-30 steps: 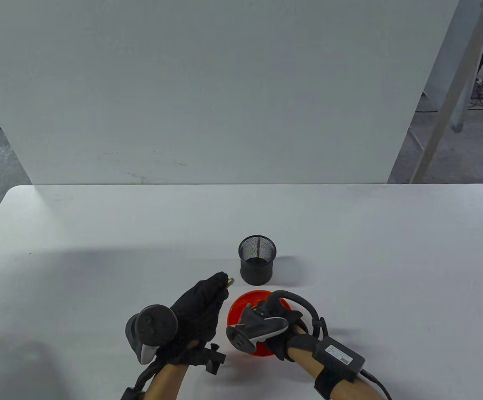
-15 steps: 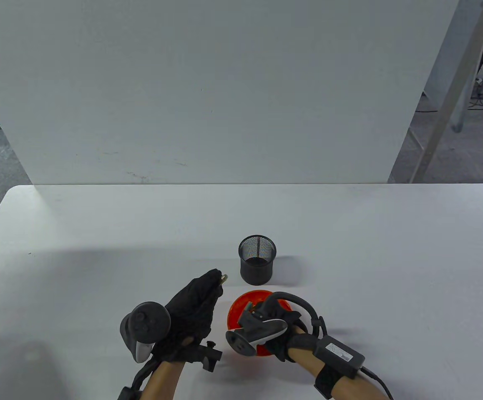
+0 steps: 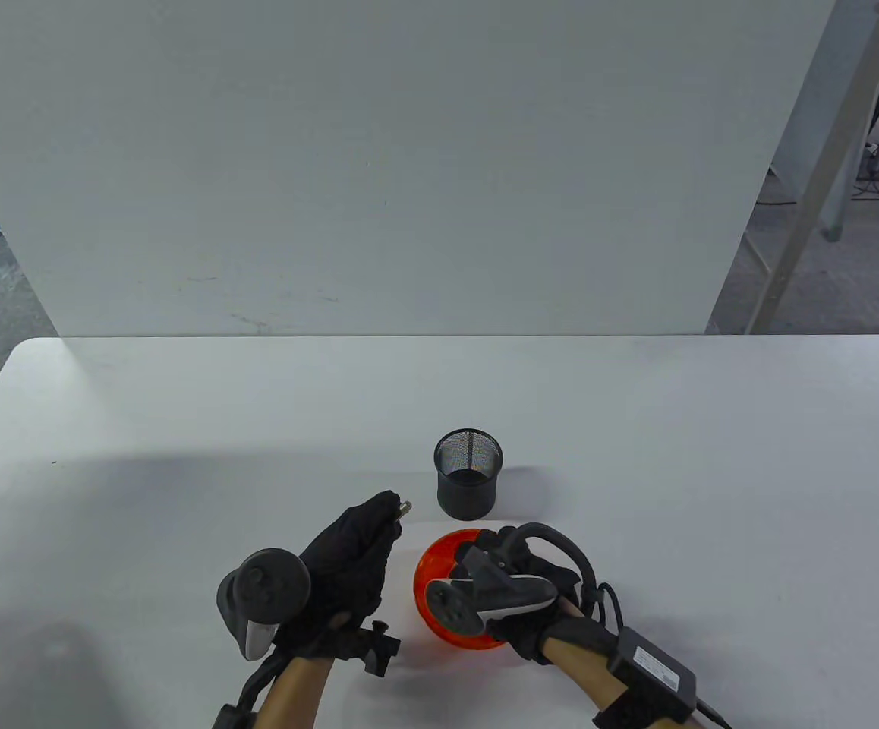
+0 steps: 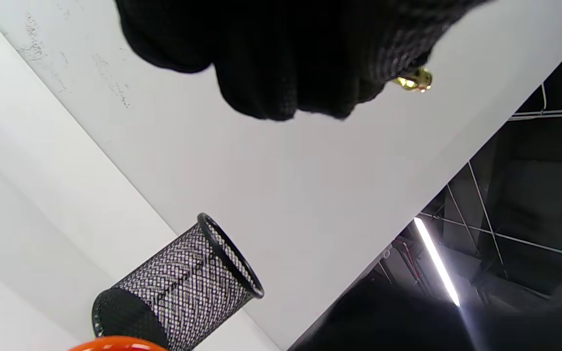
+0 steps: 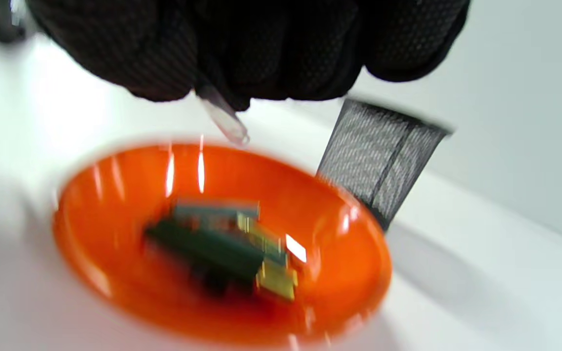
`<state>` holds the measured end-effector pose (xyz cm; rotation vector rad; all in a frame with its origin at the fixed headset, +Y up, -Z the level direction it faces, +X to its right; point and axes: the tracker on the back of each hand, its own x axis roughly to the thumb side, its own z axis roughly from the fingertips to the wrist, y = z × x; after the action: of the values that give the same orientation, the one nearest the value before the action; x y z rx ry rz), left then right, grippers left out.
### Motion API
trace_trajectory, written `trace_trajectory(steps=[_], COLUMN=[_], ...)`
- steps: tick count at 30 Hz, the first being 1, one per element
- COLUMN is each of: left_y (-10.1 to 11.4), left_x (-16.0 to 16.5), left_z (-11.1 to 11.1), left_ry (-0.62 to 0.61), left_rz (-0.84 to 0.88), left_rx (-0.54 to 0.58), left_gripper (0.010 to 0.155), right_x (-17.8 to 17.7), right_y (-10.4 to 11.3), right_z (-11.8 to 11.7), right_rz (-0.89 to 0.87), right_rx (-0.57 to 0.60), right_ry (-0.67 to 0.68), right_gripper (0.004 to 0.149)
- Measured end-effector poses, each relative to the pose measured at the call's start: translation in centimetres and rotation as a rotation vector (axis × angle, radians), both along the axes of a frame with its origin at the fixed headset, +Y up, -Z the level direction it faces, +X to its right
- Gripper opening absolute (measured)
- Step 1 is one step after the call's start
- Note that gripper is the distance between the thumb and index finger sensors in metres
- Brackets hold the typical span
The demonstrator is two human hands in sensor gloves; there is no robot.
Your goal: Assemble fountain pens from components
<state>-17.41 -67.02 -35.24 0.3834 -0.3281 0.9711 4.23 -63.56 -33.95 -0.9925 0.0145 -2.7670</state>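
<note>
My left hand (image 3: 352,550) grips a pen part whose gold-coloured metal tip (image 3: 404,506) pokes out past the fingertips; the tip also shows in the left wrist view (image 4: 415,80). My right hand (image 3: 511,581) hovers over the orange bowl (image 3: 436,566) and pinches a thin clear tube (image 5: 222,117) above it. The bowl (image 5: 115,214) holds several dark green pen parts with gold trim (image 5: 222,246), blurred. The black mesh pen cup (image 3: 468,482) stands upright just behind the bowl.
The white table (image 3: 675,471) stretches wide to the left, right and back. A white panel (image 3: 379,167) stands upright along the table's far edge. The mesh cup (image 4: 183,287) stands close to both hands.
My left hand has drawn slightly left and toward me with its pen part. My right hand has shifted right and lifted the clear tube out of the bowl.
</note>
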Motion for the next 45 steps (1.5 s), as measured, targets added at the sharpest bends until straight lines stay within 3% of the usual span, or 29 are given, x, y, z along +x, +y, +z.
trace_trajectory(steps=[5,9,13,16,22,29,45], left_y=[-0.1,0.0,-0.3,-0.5,-0.1,0.2,0.1], left_x=[0.9,2.5,3.5,4.1,5.0,5.7,6.4], left_z=[0.5,1.0,1.0,1.0,1.9,2.7,2.9], left_ry=[-0.042,-0.011,-0.052,-0.076,-0.060,-0.127,-0.157], left_rz=[0.005,-0.123,-0.132,-0.141,-0.159,-0.125,-0.175], left_rx=[-0.001,0.044,0.017,0.001,0.047,0.063,0.073], left_gripper=[0.046,0.046,0.046,0.046,0.046,0.046,0.046], right_x=[4.6,8.3,10.6,11.5,11.2,10.3,9.4], right_y=[1.8,0.9,-1.1,-2.5,-4.4,-6.1,-7.6], right_z=[0.7,0.4,-0.2,-0.1,-0.2,-0.6,-0.9], right_rz=[-0.525,-0.961,-1.423,-1.657,-1.946,-2.032,-1.977], right_rx=[-0.064,-0.070,-0.192,-0.292,-0.560,-0.734,-0.786], right_ry=[-0.083,-0.125,-0.157,-0.182,-0.175,-0.162,-0.133], right_gripper=[0.047,0.045,0.045,0.045,0.044,0.042,0.041])
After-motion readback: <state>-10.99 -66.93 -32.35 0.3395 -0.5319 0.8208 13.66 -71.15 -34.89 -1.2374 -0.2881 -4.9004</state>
